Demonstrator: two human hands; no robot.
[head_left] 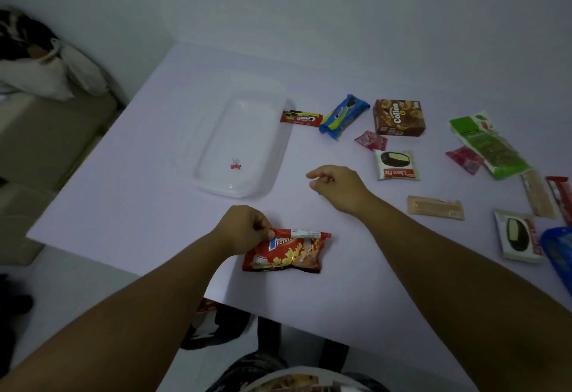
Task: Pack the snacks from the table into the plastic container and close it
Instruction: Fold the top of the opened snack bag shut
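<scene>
Two bare forearms reach in from the bottom edge over a pale table point(309, 66). The left hand point(244, 230) pinches the top left corner of a red potato-snack packet point(286, 252) between thumb and curled fingers; the packet lies flat near the table's front edge. The right hand point(335, 185) hovers above the table with nothing in it, its fingers loosely curled and not quite closed.

Just beyond the left hand sits the clear plastic container point(272, 144), lidless and holding no snacks — only a small red binder clip point(235, 164) rests on its floor, toward the near end.

The other snacks are spread to the right of the container. A small red Oreo pack point(301, 118) touches the container's right rim, and a blue Oreo pack point(344, 116) lies just beside that. Farther right stands a brown Collon box point(398, 117), with a pink candy wrapper point(371, 141) in front of it and a Choco Pie point(397, 164) nearer the right hand. A long green packet point(487, 144) lies at an angle near the right edge, a second pink wrapper point(464, 159) against its left side. A tan wafer bar point(435, 207) and a second Choco Pie point(517, 235) lie closer to the camera (its wrapper partly cut off by a blue object at the frame's edge).
</scene>
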